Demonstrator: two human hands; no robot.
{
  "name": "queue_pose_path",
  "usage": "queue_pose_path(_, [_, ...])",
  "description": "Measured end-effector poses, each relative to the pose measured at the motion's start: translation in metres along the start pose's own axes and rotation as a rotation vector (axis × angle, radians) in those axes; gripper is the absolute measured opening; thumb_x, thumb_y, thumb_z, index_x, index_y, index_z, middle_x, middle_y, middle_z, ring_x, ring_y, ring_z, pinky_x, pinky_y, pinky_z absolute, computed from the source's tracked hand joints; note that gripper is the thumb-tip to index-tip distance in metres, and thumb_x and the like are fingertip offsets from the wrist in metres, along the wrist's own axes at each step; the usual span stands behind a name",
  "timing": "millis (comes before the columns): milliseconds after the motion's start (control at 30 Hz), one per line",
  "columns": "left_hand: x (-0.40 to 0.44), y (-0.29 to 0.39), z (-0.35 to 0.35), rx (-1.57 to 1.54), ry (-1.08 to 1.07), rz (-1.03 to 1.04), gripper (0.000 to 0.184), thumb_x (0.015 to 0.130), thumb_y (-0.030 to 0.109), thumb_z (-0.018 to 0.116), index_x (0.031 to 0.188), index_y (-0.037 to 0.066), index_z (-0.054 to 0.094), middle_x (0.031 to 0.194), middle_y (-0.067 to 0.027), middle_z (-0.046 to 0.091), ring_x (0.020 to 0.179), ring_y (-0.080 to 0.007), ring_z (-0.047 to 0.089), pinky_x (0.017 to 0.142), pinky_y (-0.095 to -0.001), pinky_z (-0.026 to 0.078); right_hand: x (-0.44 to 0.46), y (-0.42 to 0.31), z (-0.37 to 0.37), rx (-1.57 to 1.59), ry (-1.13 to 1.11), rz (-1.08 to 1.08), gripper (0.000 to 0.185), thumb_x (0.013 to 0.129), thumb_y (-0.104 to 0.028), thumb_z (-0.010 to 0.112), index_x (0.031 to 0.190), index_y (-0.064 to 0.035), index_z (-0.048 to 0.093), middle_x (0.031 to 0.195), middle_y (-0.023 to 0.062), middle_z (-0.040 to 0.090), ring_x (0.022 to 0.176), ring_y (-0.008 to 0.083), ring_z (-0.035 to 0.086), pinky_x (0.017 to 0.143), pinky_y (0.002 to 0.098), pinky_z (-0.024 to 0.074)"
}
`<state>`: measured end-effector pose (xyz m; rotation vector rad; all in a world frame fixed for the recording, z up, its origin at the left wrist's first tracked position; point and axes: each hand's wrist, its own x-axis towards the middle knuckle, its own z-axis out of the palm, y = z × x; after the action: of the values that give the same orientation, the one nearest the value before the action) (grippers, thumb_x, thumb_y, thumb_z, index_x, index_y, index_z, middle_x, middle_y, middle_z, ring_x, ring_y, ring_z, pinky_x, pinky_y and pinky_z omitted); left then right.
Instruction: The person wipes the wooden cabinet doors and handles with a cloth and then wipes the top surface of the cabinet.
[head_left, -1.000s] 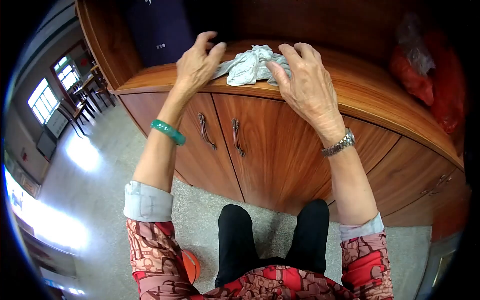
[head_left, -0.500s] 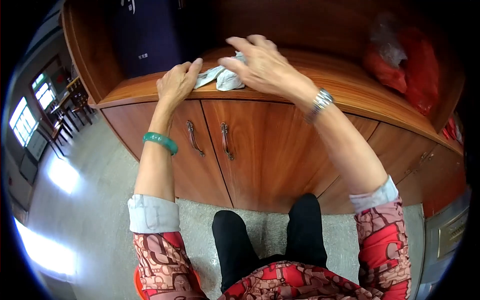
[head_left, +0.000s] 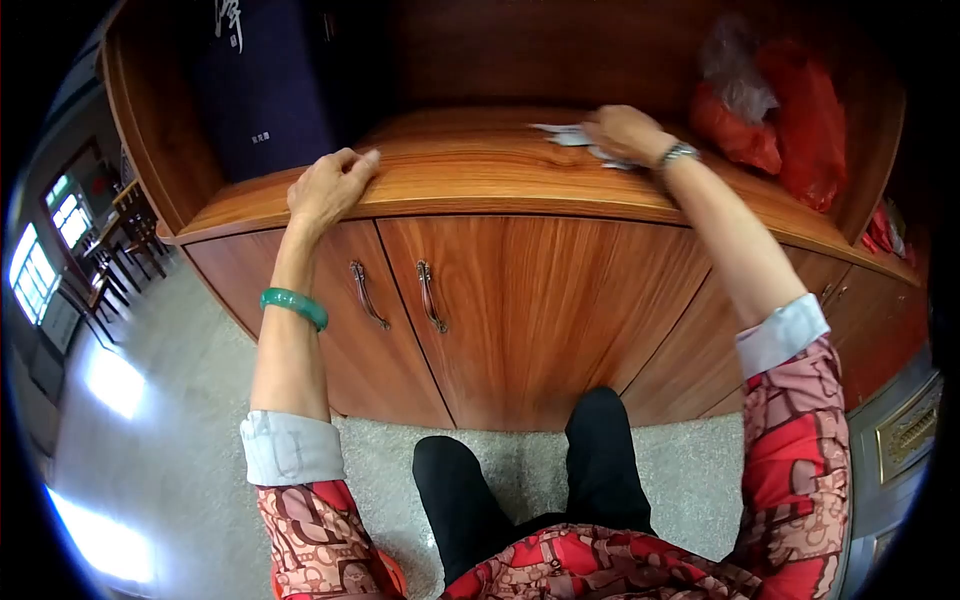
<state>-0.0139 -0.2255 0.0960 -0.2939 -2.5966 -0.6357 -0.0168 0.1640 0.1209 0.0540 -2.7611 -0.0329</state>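
A person in a red patterned top (head_left: 800, 450), sleeves turned back to pale cuffs, extends both arms over a wood-grained counter (head_left: 480, 185), where a dark blue box (head_left: 262, 90) stands upright with white characters on its front. Well to the right of the box, the right hand (head_left: 625, 135) lies over a pale cloth (head_left: 563, 135), whose edges show past the fingers and below the palm; the hand is slightly blurred, and how firmly it closes on the fabric cannot be told. The left hand (head_left: 328, 187) rests at the counter's front edge, near the box's lower right corner, fingers loosely bent and thumb held out, with nothing visible in its hold. A green bangle (head_left: 295, 306) circles the left wrist, a metal watch (head_left: 678, 153) the right. Farther right of the box than the cloth, a red plastic bag (head_left: 808, 130) sits beside a clear plastic bag (head_left: 738, 70). Lower than the box and to its right, two curved metal handles (head_left: 430, 297) mark adjoining cabinet doors (head_left: 540, 310). Away to the left of the box, dark chairs (head_left: 138, 220) stand near bright windows (head_left: 33, 275).
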Motion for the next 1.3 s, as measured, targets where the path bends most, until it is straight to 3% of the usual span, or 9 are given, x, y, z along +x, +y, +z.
queue_pose_path(100, [-0.002, 0.001, 0.005, 0.054, 0.044, 0.041, 0.053, 0.086, 0.059, 0.048, 0.105, 0.014, 0.067, 0.100, -0.0135, 0.068, 0.102, -0.0300, 0.061, 0.091, -0.0429, 0.042, -0.023, 0.080, -0.016, -0.366, -0.136, -0.080, 0.046, 0.093, -0.038, 0.045, 0.096, 0.0033, 0.066, 0.098, 0.0243, 0.065, 0.093, 0.0370, 0.063, 0.083, 0.0436, 0.0485])
queue_pose_path(200, [-0.005, 0.011, 0.002, 0.094, 0.040, 0.007, 0.049, 0.086, 0.056, 0.050, 0.104, 0.013, 0.065, 0.102, -0.0119, 0.067, 0.104, -0.0291, 0.060, 0.090, -0.0435, 0.042, -0.011, 0.119, -0.005, -0.186, -0.139, 0.205, 0.044, 0.093, -0.036, 0.046, 0.111, 0.0009, 0.062, 0.116, 0.0241, 0.059, 0.109, 0.0349, 0.056, 0.090, 0.0411, 0.0443])
queue_pose_path(467, [-0.002, 0.006, 0.006, 0.109, 0.086, 0.038, 0.046, 0.088, 0.050, 0.049, 0.106, 0.012, 0.064, 0.109, -0.0105, 0.064, 0.107, -0.0301, 0.057, 0.090, -0.0460, 0.042, 0.033, -0.100, -0.025, 0.079, -0.329, -0.095, 0.074, 0.088, -0.050, 0.052, 0.139, -0.0002, 0.035, 0.145, 0.0219, 0.033, 0.135, 0.0355, 0.031, 0.110, 0.0438, 0.0282])
queue_pose_path(667, [-0.002, 0.003, 0.006, 0.042, 0.099, 0.049, 0.041, 0.087, 0.046, 0.048, 0.104, 0.013, 0.066, 0.105, -0.0103, 0.066, 0.102, -0.0314, 0.059, 0.087, -0.0436, 0.043, 0.050, -0.186, -0.016, 0.500, -0.250, -0.561, 0.052, 0.081, -0.040, 0.058, 0.123, -0.0101, 0.059, 0.117, 0.0159, 0.061, 0.107, 0.0278, 0.058, 0.089, 0.0385, 0.0464])
queue_pose_path(767, [-0.005, 0.004, 0.006, 0.036, 0.116, 0.064, 0.041, 0.087, 0.046, 0.049, 0.104, 0.013, 0.066, 0.104, -0.0101, 0.066, 0.102, -0.0312, 0.059, 0.087, -0.0431, 0.043, 0.070, -0.153, -0.005, 0.496, -0.336, -0.547, 0.044, 0.089, -0.038, 0.053, 0.123, -0.0098, 0.058, 0.115, 0.0166, 0.060, 0.104, 0.0282, 0.057, 0.087, 0.0373, 0.0476])
queue_pose_path(900, [-0.005, 0.004, 0.005, 0.025, 0.116, 0.046, 0.041, 0.087, 0.046, 0.049, 0.104, 0.012, 0.067, 0.103, -0.0106, 0.066, 0.101, -0.0310, 0.059, 0.087, -0.0428, 0.043, 0.094, -0.037, 0.010, -0.308, -0.310, -0.485, 0.038, 0.100, -0.031, 0.033, 0.127, -0.0119, 0.052, 0.131, 0.0104, 0.050, 0.117, 0.0273, 0.050, 0.098, 0.0396, 0.0422])
queue_pose_path(1000, [-0.007, 0.006, 0.006, 0.027, 0.144, 0.051, 0.042, 0.087, 0.047, 0.050, 0.102, 0.012, 0.067, 0.101, -0.0112, 0.067, 0.100, -0.0308, 0.060, 0.087, -0.0424, 0.043, 0.096, 0.070, 0.026, -0.286, -0.375, -0.072, 0.040, 0.100, -0.032, 0.032, 0.125, -0.0102, 0.054, 0.123, 0.0132, 0.056, 0.113, 0.0328, 0.052, 0.098, 0.0407, 0.0412])
queue_pose_path(1167, [-0.007, 0.014, 0.006, 0.063, 0.142, -0.011, 0.043, 0.087, 0.048, 0.050, 0.102, 0.012, 0.068, 0.100, -0.0111, 0.068, 0.099, -0.0301, 0.061, 0.086, -0.0411, 0.044, 0.090, 0.086, 0.026, -0.312, -0.346, 0.068, 0.057, 0.096, -0.053, 0.031, 0.134, -0.0138, 0.049, 0.131, 0.0130, 0.053, 0.122, 0.0288, 0.049, 0.100, 0.0443, 0.0412])
queue_pose_path(1300, [-0.007, 0.013, 0.006, 0.060, 0.137, -0.020, 0.044, 0.087, 0.049, 0.051, 0.102, 0.012, 0.068, 0.100, -0.0105, 0.068, 0.099, -0.0288, 0.061, 0.086, -0.0406, 0.044, 0.087, -0.026, 0.006, -0.114, -0.381, -0.043, 0.085, 0.083, -0.076, 0.034, 0.128, -0.0068, 0.055, 0.128, 0.0180, 0.055, 0.121, 0.0319, 0.049, 0.100, 0.0477, 0.0392])
